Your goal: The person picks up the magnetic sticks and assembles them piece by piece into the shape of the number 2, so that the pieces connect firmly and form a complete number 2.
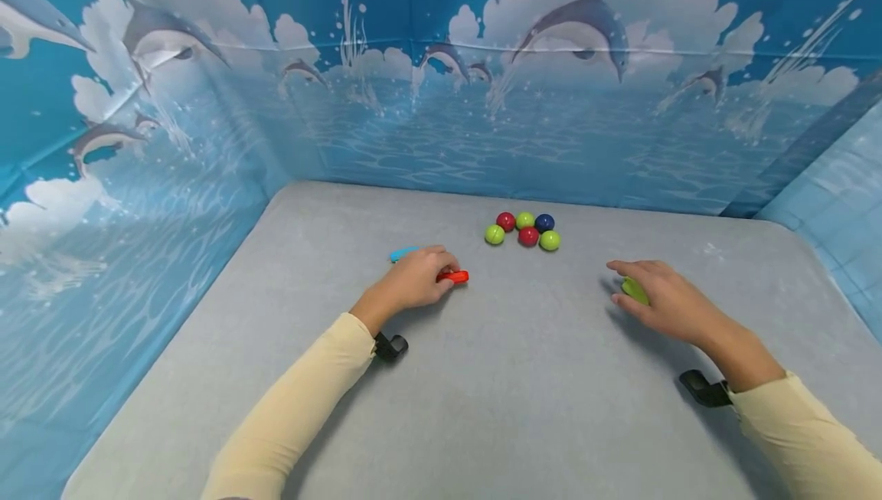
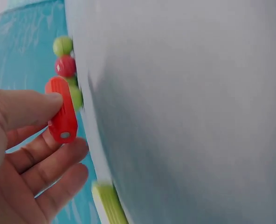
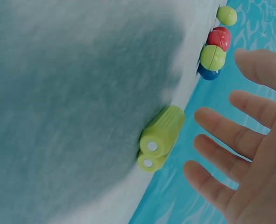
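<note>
Between thumb and fingers my left hand (image 1: 419, 278) pinches a red magnetic building stick (image 2: 62, 112), ribbed, with a silvery dot at its end. It is raised off the table in the left wrist view. Past that hand lies a light blue stick (image 1: 403, 253), partly hidden by it. My right hand (image 1: 664, 301) hovers with spread fingers beside a lime green magnetic stick piece (image 3: 161, 137). Two ends with silvery dots show on that piece, which lies on the table apart from the fingers. Another lime green stick (image 2: 109, 203) appears at the bottom of the left wrist view.
Several shiny balls stand grouped toward the table's back edge: red balls (image 1: 528, 236), green balls (image 1: 550, 240) and a dark blue ball (image 1: 544, 223). The grey table (image 1: 510, 377) meets a blue dolphin-print curtain (image 1: 441, 125) behind and at both sides.
</note>
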